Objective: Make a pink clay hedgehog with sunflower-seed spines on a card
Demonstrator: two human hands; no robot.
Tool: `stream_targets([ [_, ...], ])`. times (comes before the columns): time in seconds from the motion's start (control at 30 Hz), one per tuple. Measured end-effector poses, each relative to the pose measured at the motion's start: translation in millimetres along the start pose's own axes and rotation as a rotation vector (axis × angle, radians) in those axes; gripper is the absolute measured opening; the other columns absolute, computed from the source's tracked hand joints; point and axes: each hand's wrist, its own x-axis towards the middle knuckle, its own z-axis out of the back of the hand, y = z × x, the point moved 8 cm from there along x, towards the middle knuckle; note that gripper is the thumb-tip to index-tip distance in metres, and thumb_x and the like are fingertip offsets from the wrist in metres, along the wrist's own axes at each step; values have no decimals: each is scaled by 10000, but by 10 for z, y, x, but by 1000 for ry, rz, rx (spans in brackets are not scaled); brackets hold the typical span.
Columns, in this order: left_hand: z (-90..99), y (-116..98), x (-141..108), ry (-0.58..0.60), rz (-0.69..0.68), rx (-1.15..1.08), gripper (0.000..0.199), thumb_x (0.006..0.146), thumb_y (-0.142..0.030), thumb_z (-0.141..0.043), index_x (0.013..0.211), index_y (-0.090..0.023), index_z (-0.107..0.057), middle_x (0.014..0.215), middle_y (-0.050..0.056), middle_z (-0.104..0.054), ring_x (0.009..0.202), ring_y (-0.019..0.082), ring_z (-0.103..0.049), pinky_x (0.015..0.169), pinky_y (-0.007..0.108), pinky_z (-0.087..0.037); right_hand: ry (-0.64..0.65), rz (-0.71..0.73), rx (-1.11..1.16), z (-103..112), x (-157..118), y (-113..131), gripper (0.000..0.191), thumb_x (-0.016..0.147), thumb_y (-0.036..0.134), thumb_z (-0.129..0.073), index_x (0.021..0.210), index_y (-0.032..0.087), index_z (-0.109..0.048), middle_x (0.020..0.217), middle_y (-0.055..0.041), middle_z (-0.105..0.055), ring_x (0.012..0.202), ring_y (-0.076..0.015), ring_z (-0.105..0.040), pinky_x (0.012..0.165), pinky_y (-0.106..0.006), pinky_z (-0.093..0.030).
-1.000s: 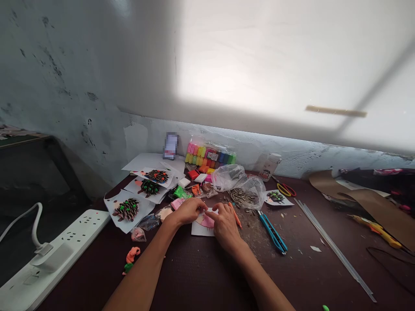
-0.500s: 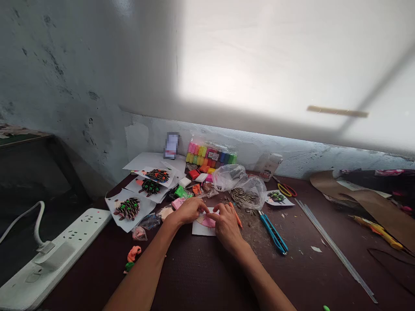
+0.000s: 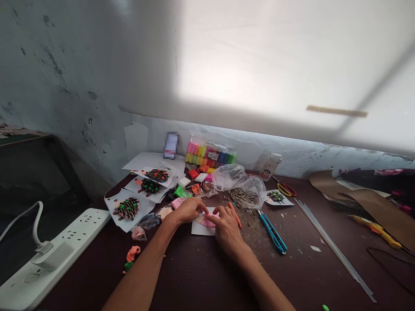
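Had left hand [image 3: 185,211] and right hand [image 3: 227,229] fingers pinched narrow on pink clay [image 3: 207,222] over white paper [image 3: 198,229]; orange stick [image 3: 235,214] just off at 2 o'clock, lots of open desk [image 3: 201,276] at 6.

Worktop [image 3: 201,276] against a wall [image 3: 227,147]; two hands at centre, over a paper sheet.

Left hand [image 3: 186,210] and right hand [image 3: 228,229] lie side by side on the paper sheet [image 3: 200,229]. Left of them: three overlapping sheets bearing clay figures [image 3: 128,210], and a power strip [image 3: 55,246] beyond the worktop's left edge. Behind them: a clay pack [image 3: 210,157] near the wall, a plastic bag [image 3: 228,177] just right of it, and a bottle [image 3: 270,166] behind the bag. Right of them: a stick [image 3: 235,214] just beside the right hand, then a utility knife [image 3: 272,233], scissors [image 3: 285,190] behind it, metal rods [image 3: 333,248], and brown paper [image 3: 372,207] at the far right.
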Motion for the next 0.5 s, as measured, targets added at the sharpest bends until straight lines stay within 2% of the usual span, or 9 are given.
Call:
stream_targets([
  [0.23, -40, 93, 25, -24, 35, -44, 416, 697, -49, -451, 950, -196, -746, 913, 36, -711, 807, 142, -603, 760, 218, -460, 29, 54, -42, -70, 11, 39, 347, 877, 156, -547, 1132, 365, -655, 1075, -45, -544, 937, -192, -424, 829, -323, -284],
  [0.5, -18, 37, 7, -5, -3, -43, 415, 697, -20, -458, 906, -216, -758, 901, 28, -695, 816, 137, -599, 761, 210, -447, 19, 60, -138, -80, 46, 72, 280, 884, 175, -532, 1068, 324, -683, 1031, -64, -537, 938, -205, -413, 828, -338, -270],
])
